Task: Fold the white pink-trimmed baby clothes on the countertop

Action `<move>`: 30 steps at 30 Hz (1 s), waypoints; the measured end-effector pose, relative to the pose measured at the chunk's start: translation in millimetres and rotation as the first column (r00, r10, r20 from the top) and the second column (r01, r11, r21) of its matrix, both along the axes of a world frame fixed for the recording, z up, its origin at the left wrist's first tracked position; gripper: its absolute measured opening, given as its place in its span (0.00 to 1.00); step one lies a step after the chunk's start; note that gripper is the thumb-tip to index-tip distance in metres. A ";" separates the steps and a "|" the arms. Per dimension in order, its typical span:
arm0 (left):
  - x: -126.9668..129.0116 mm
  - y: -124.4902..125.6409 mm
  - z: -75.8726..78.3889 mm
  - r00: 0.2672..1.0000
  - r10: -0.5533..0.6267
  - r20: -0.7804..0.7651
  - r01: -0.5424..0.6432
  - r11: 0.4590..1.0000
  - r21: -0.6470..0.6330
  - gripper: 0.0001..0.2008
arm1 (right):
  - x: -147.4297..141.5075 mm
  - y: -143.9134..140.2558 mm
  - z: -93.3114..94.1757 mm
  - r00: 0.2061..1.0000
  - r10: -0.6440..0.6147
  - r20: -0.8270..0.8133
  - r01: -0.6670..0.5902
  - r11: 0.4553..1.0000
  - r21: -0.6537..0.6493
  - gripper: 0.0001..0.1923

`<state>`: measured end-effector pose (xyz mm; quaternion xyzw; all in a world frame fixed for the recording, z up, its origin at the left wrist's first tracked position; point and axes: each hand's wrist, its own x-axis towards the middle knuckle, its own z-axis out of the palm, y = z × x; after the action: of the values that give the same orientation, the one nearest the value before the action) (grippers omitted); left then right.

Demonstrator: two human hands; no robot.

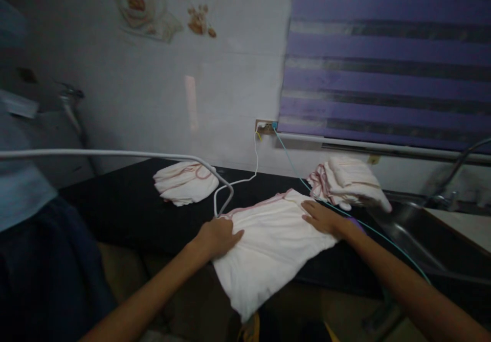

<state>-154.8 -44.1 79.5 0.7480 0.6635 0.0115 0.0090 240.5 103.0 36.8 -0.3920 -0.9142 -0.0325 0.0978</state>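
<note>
A white cloth with pink trim [268,245] lies spread on the black countertop [126,204], its near corner hanging over the front edge. My left hand [218,237] rests flat on the cloth's left edge. My right hand [322,217] lies flat, fingers apart, on the cloth's upper right part. Neither hand grips anything.
A folded white cloth pile [184,181] sits at the back left, another stack [347,181] at the back right. White cables [230,183] run from a wall socket [265,126]. A metal sink [418,240] with a tap [456,171] is at the right. A striped purple blind [387,61] hangs above.
</note>
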 end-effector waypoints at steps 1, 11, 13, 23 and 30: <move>2.3 -10.9 7.8 1.000 0.008 -0.010 -0.008 1.000 -0.020 0.29 | -1.7 1.6 8.6 0.999 -0.044 -0.011 0.044 0.998 0.039 0.28; -3.0 -20.2 -12.2 0.874 -0.469 0.124 0.426 0.864 0.269 0.22 | -95.5 -69.4 -30.2 0.838 -0.519 -0.169 0.504 0.855 -0.124 0.35; -17.4 -7.5 -34.5 0.875 -0.465 0.137 0.435 0.877 0.203 0.25 | -101.3 -66.1 -41.7 0.823 -0.553 -0.132 0.535 0.832 -0.145 0.35; -9.6 -40.5 -50.2 0.948 -0.241 0.208 0.218 0.967 0.129 0.30 | -91.1 18.3 -30.5 0.996 -0.041 -0.077 0.040 0.999 -0.023 0.29; 13.8 -121.2 -90.6 0.449 0.069 0.891 -0.550 0.808 0.214 0.26 | -87.7 -33.6 3.1 0.851 0.056 -0.522 0.039 0.985 0.170 0.24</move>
<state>-141.0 -165.3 -11.1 0.4803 0.6757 0.5398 0.1463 152.8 69.3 39.9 -0.3717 -0.8482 -0.0037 0.3774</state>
